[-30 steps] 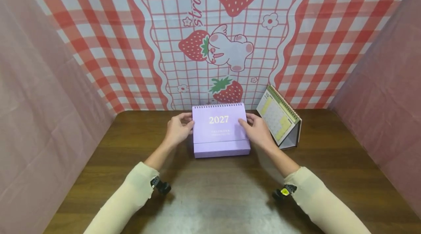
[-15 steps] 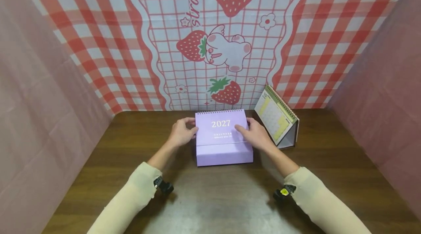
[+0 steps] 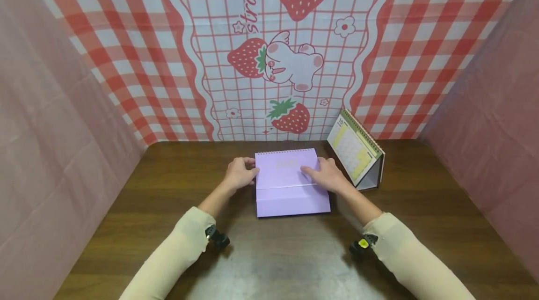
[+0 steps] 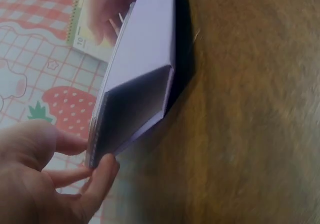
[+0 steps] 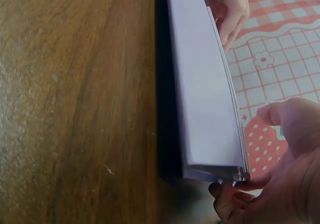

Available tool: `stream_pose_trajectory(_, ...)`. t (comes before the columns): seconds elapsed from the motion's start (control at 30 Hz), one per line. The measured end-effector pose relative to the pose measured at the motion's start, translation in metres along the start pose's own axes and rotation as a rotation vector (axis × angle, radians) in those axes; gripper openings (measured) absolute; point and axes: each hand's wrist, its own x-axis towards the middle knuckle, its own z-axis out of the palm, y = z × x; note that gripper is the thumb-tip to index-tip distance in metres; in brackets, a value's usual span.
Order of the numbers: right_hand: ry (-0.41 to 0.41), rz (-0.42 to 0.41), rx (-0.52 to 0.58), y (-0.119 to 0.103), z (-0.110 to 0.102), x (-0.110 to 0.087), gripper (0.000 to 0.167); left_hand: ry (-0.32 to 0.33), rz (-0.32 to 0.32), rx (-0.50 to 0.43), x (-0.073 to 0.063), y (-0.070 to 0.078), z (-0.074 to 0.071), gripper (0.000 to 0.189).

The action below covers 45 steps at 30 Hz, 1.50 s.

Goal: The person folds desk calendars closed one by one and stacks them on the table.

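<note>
A lilac desk calendar [image 3: 280, 179] with a wire spiral along its far edge leans back low over the table, its gold lettering faint. My left hand [image 3: 240, 173] pinches its left side edge between thumb and fingers. In the left wrist view the stand's hollow triangular end [image 4: 135, 106] faces that hand. On the opposite side, my right hand [image 3: 330, 176] holds the right edge, thumb over the cover. The right wrist view has the fingers [image 5: 227, 201] curled at the calendar's lower corner, with the thumb raised apart from the pages.
A second desk calendar [image 3: 355, 150], green-topped and showing month 10, stands angled at the back right, close behind my right hand. The brown wooden table [image 3: 273, 258] ends at a strawberry-print cloth [image 3: 290, 47]. Pink curtains [image 3: 488, 117] flank both sides.
Both hands have drawn the lilac calendar toward me and slightly right, and its cover has tipped flatter. The lettering has faded under glare. The green-topped calendar has stayed in place.
</note>
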Motion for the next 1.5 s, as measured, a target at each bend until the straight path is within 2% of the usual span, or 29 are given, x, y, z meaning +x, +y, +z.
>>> stream_pose_trajectory(0.17,-0.030,-0.022,-0.064,-0.001,0.001,-0.005,0.096,-0.006,-0.020,0.022,0.000,-0.003,0.007,0.038)
stream_pose_trajectory(0.33,-0.022,-0.066,-0.134,0.004,0.002,-0.005,0.088,0.003,-0.008,0.050,0.001,-0.005,0.011,0.040)
stream_pose_trajectory(0.5,-0.007,-0.091,-0.160,0.006,0.002,-0.008,0.085,0.014,0.014,0.086,-0.002,-0.004,0.013,0.042)
stream_pose_trajectory(0.67,0.000,-0.102,-0.186,-0.007,-0.004,-0.018,0.085,-0.008,-0.009,0.044,0.000,-0.003,0.012,0.043)
stream_pose_trajectory(0.73,0.006,-0.110,-0.203,-0.014,-0.008,-0.021,0.087,-0.020,-0.025,0.050,0.004,-0.004,0.010,0.044)
stream_pose_trajectory(0.83,0.007,-0.120,-0.241,-0.023,-0.014,-0.024,0.091,0.002,0.012,0.142,0.024,-0.019,0.015,0.049)
stream_pose_trajectory(0.9,0.014,-0.132,-0.244,-0.023,-0.011,-0.021,0.093,0.029,0.081,0.234,0.038,-0.030,0.022,0.055)
stream_pose_trajectory(0.97,0.003,-0.167,-0.256,-0.020,-0.004,-0.016,0.096,0.039,0.180,0.319,0.050,-0.041,0.031,0.061)
stream_pose_trajectory(1.07,-0.008,-0.222,-0.263,-0.018,0.009,-0.012,0.094,-0.009,0.318,0.420,0.055,-0.044,0.043,0.068)
stream_pose_trajectory(1.17,-0.062,-0.257,-0.297,-0.033,0.011,-0.021,0.087,-0.093,0.386,0.517,0.054,-0.044,0.055,0.076)
stream_pose_trajectory(1.3,-0.104,-0.307,-0.347,-0.047,0.011,-0.030,0.077,-0.216,0.381,0.605,0.044,-0.038,0.063,0.086)
stream_pose_trajectory(1.4,-0.101,-0.343,-0.372,-0.033,0.022,-0.018,0.077,-0.275,0.372,0.638,0.037,-0.033,0.064,0.087)
stream_pose_trajectory(1.5,-0.116,-0.340,-0.415,-0.019,0.032,-0.004,0.078,-0.304,0.362,0.639,0.034,-0.030,0.064,0.085)
